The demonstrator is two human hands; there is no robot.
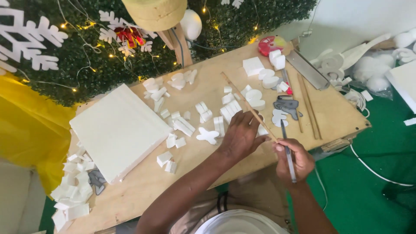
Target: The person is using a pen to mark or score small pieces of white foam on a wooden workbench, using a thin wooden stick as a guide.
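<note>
Two hands are shown at the near edge of a plywood tabletop. The left hand is pressed flat, fingers spread, on a small white foam piece, and a long wooden stick is steadied under its fingertips. The right hand is closed around a slim grey blade, its tip set at the foam. For a clean cut, the foam is best held still, with the blade drawn along the stick's edge, away from the fingers. One large foam slab is counted at the left, one red tape reel at the far edge, and about two dozen foam offcuts lie between; no exact count is possible.
</note>
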